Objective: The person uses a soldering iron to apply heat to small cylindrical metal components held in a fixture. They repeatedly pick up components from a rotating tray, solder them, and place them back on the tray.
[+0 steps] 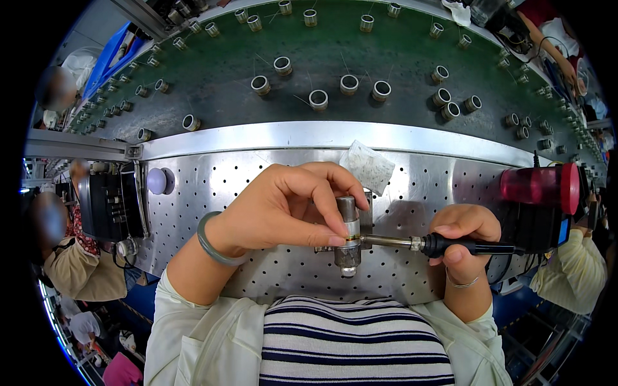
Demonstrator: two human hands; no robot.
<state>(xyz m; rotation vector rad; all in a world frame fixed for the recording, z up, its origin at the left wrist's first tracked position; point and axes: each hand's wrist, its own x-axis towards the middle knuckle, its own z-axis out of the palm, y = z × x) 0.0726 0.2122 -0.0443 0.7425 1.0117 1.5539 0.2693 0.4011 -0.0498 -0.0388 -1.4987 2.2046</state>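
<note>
In front of my chest a steel cylinder (347, 258) stands at a small metal fixture, with a rounded silver end toward me. A short metal ring (352, 229) with a yellowish band sits around it. My left hand (280, 199) reaches in from the left, its thumb and fingers closed about the ring. A soldering iron (444, 245) with a black handle lies in my right hand (473, 224), gripped between thumb and fingers. Its metal shaft points left, and the tip meets the ring's side near my left thumb; the exact contact is too small to make out.
Beyond the perforated metal bench (206, 186) runs a green conveyor belt (225, 96) carrying several metal rings with thin wires. A whitish cloth pad (368, 166) lies behind the fixture. A red translucent container (537, 186) stands right, a lilac knob (157, 181) left. Other people sit at both sides.
</note>
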